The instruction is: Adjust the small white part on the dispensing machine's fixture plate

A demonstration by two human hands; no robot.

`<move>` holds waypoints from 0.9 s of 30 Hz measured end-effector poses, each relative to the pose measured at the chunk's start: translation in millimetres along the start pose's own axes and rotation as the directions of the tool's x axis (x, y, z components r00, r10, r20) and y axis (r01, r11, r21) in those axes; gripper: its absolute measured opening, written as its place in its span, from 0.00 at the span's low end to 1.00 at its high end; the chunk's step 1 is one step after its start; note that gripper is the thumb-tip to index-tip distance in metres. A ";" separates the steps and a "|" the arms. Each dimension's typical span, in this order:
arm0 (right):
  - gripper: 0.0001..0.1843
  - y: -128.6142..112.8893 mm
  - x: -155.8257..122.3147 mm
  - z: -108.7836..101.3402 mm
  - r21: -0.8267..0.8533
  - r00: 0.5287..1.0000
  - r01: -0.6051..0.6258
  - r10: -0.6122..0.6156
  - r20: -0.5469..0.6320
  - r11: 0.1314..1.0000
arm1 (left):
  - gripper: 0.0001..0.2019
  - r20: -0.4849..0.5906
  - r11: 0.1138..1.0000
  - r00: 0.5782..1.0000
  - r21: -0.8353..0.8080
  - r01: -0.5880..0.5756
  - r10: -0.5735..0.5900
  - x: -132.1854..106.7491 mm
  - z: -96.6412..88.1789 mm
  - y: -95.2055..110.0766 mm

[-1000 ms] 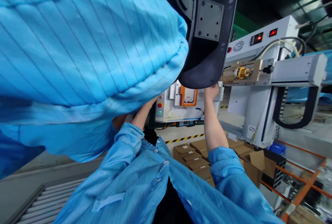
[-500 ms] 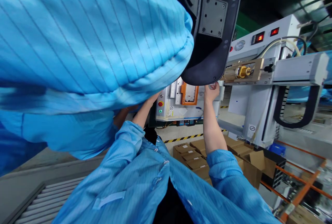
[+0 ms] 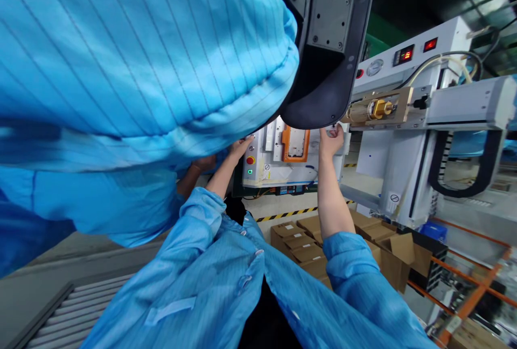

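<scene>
Head view: the orange frame (image 3: pixel 286 147) lies on the white machine base (image 3: pixel 278 174), between the person's two hands, with a pale plate inside its opening; its far end is hidden behind a dark panel (image 3: pixel 313 109). The left hand (image 3: pixel 240 147) is at the left edge of the base, fingers extended, close to a silver button (image 3: pixel 251 148); contact cannot be confirmed, nor can it be told whether anything is gripped. A red button (image 3: pixel 250 160) and a green-lit button (image 3: pixel 250 172) sit nearer the person on that edge. The right hand (image 3: pixel 332 142) is to the right of the frame and apart from it, fingers curled beneath the dark panel's lower edge; whether it grips an item cannot be determined. Blue striped cloth (image 3: pixel 141 58) covers the upper left. Part of another person's arm (image 3: pixel 189 181) is visible beyond the left forearm. At right stands a machine column bearing a brass-coloured fitting (image 3: pixel 379 109), a dial gauge (image 3: pixel 375 67) and a lit red display (image 3: pixel 404 55). Cardboard boxes (image 3: pixel 305 253) are located below, beyond black-and-yellow tape (image 3: pixel 286 214).
</scene>
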State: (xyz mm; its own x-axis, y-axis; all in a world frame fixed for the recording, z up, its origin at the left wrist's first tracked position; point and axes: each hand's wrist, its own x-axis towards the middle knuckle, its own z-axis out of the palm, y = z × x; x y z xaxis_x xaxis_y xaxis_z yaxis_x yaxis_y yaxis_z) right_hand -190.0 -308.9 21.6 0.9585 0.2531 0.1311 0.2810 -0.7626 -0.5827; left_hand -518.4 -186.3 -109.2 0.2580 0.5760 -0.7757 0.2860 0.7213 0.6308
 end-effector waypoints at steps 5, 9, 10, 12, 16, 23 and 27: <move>0.44 0.7 -11.2 -2.5 0.037 1.000 -0.013 0.013 0.000 0.999 | 0.14 -0.008 1.000 1.000 -0.013 0.006 -0.006 -2.9 0.5 3.4; 0.44 0.4 -19.7 -5.7 0.041 0.999 -0.035 0.035 0.019 0.999 | 0.14 -0.007 1.000 1.000 -0.027 0.009 -0.009 -5.7 -0.1 6.1; 0.44 0.0 -21.5 -6.3 0.044 0.999 -0.040 0.039 0.022 0.998 | 0.14 -0.006 1.000 1.000 -0.030 0.009 -0.009 -6.4 -0.3 6.7; 0.44 -0.9 -25.0 -7.4 0.047 0.998 -0.050 0.049 0.029 0.998 | 0.14 -0.004 0.999 1.000 -0.037 0.008 -0.008 -7.7 -0.9 7.6; 0.46 -2.7 -31.2 -9.6 0.010 0.996 -0.069 0.068 0.063 0.998 | 0.14 -0.011 0.999 1.000 -0.044 0.003 -0.004 -9.3 -2.1 8.9; 0.47 -1.0 -39.8 -13.6 -0.035 0.988 -0.094 0.098 0.124 0.995 | 0.12 -0.002 0.998 1.000 -0.070 -0.011 0.011 -9.5 -0.3 8.2; 0.46 0.1 -41.8 -14.8 -0.065 0.985 -0.091 0.099 0.140 0.994 | 0.15 -0.011 0.998 1.000 -0.066 -0.008 0.007 -6.5 0.5 6.0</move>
State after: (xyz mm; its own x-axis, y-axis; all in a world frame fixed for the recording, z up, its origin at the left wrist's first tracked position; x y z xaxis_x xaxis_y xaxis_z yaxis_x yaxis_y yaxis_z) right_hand -229.3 -328.3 28.0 0.9656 0.2569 -0.0406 0.1954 -0.8197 -0.5385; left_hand -517.9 -185.9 -100.3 0.2495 0.5856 -0.7713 0.2225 0.7405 0.6342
